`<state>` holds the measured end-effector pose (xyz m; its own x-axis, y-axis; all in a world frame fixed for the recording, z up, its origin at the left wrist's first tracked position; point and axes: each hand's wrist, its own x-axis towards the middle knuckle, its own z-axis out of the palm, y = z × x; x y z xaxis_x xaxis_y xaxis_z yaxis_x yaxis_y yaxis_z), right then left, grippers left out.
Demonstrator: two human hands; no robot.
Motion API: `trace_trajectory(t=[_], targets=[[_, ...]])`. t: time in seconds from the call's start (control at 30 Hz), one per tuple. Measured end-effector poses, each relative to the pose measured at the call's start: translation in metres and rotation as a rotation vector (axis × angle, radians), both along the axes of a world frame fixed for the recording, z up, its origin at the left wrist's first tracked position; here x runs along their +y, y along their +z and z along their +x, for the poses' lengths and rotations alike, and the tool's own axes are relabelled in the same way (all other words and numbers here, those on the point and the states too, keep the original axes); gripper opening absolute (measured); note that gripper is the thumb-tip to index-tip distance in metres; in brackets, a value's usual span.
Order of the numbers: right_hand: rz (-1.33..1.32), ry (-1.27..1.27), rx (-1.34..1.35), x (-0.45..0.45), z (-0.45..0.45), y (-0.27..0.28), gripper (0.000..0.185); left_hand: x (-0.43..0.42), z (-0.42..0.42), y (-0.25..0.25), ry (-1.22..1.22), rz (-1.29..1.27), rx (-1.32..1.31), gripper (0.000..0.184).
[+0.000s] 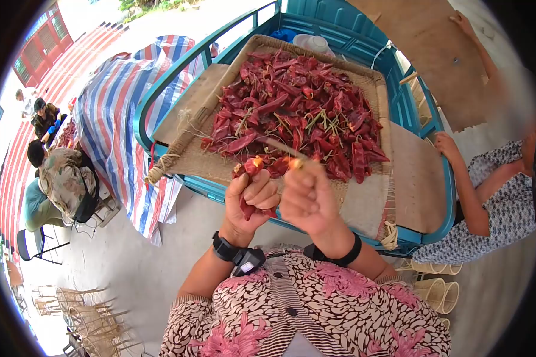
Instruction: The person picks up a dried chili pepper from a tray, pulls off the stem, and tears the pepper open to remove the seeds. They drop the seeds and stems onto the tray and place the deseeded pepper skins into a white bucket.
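Observation:
My left hand (253, 199) is closed round red chili peppers (251, 209); their orange-yellow cut ends stick up above the fingers. Beside it, my right hand (307, 196) is closed in a pinch. An orange-yellow bit (296, 163) shows at its fingertips, and a thin, narrow, blade-like strip (281, 147) runs from there up to the left, too blurred to name. Just beyond both hands lies a big heap of red chili peppers (298, 107) on a woven tray (190, 149). Pale green stems (324, 125) lie among the peppers.
The tray rests in a teal cart bed with a rail (152, 107). On the right another person's arm (461, 178) reaches the cart, near a brown board (423, 47). A striped tarp (125, 101) and seated people (68, 172) are at left. Wicker stools (89, 315) stand lower left.

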<state>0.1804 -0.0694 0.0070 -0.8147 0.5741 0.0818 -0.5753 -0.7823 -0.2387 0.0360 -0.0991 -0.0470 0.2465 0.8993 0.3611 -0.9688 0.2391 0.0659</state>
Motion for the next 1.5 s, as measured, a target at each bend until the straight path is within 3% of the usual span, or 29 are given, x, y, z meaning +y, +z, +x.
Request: trace_trajectory(t=[0.03, 0.2, 0.3, 0.4, 0.5, 0.63, 0.67, 0.7, 0.97, 1.13, 1.2, 1.27, 1.33, 1.4, 1.5], targets=[[0.061, -0.04, -0.022, 0.003, 0.002, 0.001, 0.032, 0.002, 0.006, -0.005, -0.01, 0.005, -0.129, 0.018], [0.264, -0.197, -0.194, 0.025, 0.023, 0.001, 0.032, 0.002, -0.004, 0.005, 0.148, 0.117, 0.315, 0.025], [0.414, -0.345, -0.455, 0.028, 0.049, -0.005, 0.027, 0.006, -0.02, -0.004, 0.303, 0.036, 0.639, 0.026], [0.544, -0.501, -0.758, 0.035, 0.085, -0.011, 0.023, 0.0, -0.038, -0.013, 0.443, -0.209, 0.882, 0.025], [0.803, -0.621, -1.314, 0.042, 0.123, -0.019, 0.025, -0.012, -0.049, -0.022, 0.514, -0.392, 1.04, 0.021], [1.676, -0.663, -2.106, 0.042, 0.174, -0.037, 0.009, -0.023, -0.049, -0.031, 0.594, -0.399, 1.128, 0.031], [1.576, -0.485, -2.168, 0.042, 0.181, -0.035, 0.008, -0.025, -0.047, -0.03, 0.615, -0.418, 1.173, 0.032], [1.601, -0.465, -2.167, 0.041, 0.186, -0.042, 0.008, -0.027, -0.049, -0.033, 0.614, -0.411, 1.225, 0.032], [1.672, -0.481, -2.159, 0.037, 0.192, -0.097, 0.012, -0.025, -0.049, -0.049, 0.575, -0.441, 1.254, 0.025], [1.371, -0.581, -2.101, 0.026, 0.188, -0.082, 0.014, -0.028, -0.04, -0.049, 0.52, -0.452, 1.274, 0.031], [1.168, -0.655, -2.087, 0.024, 0.191, -0.075, 0.016, -0.03, -0.037, -0.045, 0.507, -0.448, 1.303, 0.016], [0.923, -0.769, -2.067, 0.027, 0.207, -0.052, 0.018, -0.032, -0.034, -0.041, 0.51, -0.449, 1.313, 0.013], [1.033, -1.114, -2.296, 0.049, 0.251, -0.057, 0.02, -0.035, -0.034, -0.038, 0.517, -0.429, 1.323, 0.013], [1.01, -1.124, -2.47, 0.079, 0.305, -0.082, 0.021, -0.037, -0.034, -0.037, 0.53, -0.426, 1.323, 0.015], [0.907, -0.91, -2.606, 0.118, 0.371, -0.129, 0.022, -0.042, -0.032, -0.039, 0.558, -0.441, 1.319, 0.025]])
